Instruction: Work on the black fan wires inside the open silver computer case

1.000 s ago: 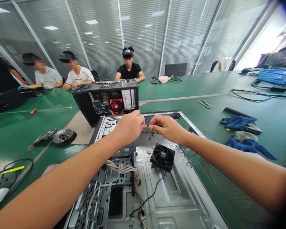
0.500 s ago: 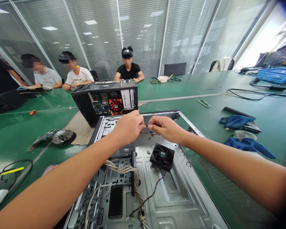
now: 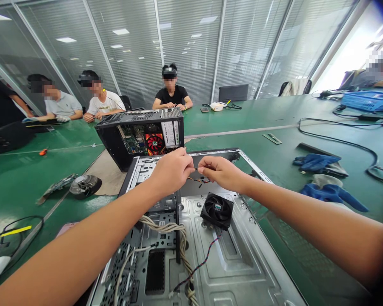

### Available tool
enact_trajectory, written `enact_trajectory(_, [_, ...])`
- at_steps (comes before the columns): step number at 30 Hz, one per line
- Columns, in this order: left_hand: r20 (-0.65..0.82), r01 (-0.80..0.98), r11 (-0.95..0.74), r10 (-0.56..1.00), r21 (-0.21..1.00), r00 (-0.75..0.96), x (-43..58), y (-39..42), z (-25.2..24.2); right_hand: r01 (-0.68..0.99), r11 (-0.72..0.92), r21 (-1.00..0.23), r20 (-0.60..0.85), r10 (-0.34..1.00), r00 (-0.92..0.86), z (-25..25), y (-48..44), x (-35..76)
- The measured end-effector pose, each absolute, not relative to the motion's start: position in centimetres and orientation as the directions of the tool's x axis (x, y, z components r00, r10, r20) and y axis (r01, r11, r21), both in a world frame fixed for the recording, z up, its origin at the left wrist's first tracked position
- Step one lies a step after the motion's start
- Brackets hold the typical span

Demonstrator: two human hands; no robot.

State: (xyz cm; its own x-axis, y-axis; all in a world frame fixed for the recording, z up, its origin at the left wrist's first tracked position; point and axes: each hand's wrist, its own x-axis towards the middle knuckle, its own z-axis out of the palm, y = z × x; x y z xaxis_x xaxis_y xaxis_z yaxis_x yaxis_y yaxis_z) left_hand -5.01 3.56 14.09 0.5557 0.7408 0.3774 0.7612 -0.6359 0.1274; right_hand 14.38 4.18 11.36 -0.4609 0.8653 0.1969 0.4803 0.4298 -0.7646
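Note:
An open, emptied computer case [image 3: 242, 263] lies flat in front of me. My left hand [image 3: 170, 172] and my right hand [image 3: 221, 171] meet above its far end, both pinched shut on a thin bundle of coloured wires [image 3: 196, 178] that hangs between them. Below my right hand a black cooler fan [image 3: 217, 210] rests on the case floor, its thin lead trailing toward me. A braided grey cable bundle [image 3: 175, 231] runs along the drive cage under my left forearm.
A second black case [image 3: 140, 136] with a red-fanned card stands just beyond. Blue gloves [image 3: 325, 176] lie right; a round part [image 3: 84, 185] and a circuit board [image 3: 55, 185] lie left. Black cables cross the green table [image 3: 274, 114]. Several people sit at the far side.
Both hands stay pinched on the wires with only slight shifts. The black cable on the right of the table has slid closer.

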Motion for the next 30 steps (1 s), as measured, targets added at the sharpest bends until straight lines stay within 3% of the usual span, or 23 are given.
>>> enact_trajectory(15, [0.427, 0.699, -0.712, 0.652, 0.06, 0.627, -5.42, 3.53, 13.85, 0.444, 0.366, -0.818, 0.137, 0.874, -0.467, 11.32, 3.96, 14.35])
enact_trajectory(23, [0.372, 0.694, -0.719, 0.65, 0.023, 0.662, -5.33, 3.61, 13.8, 0.459, 0.37, -0.808, 0.139, 0.876, -0.462, 11.01, 4.05, 14.43])
enact_trajectory(30, [0.384, 0.677, -0.732, 0.647, 0.075, 0.658, -5.48, 3.76, 13.34, 0.45, 0.364, -0.816, 0.111, 0.861, -0.496, 10.78, 4.25, 14.54])
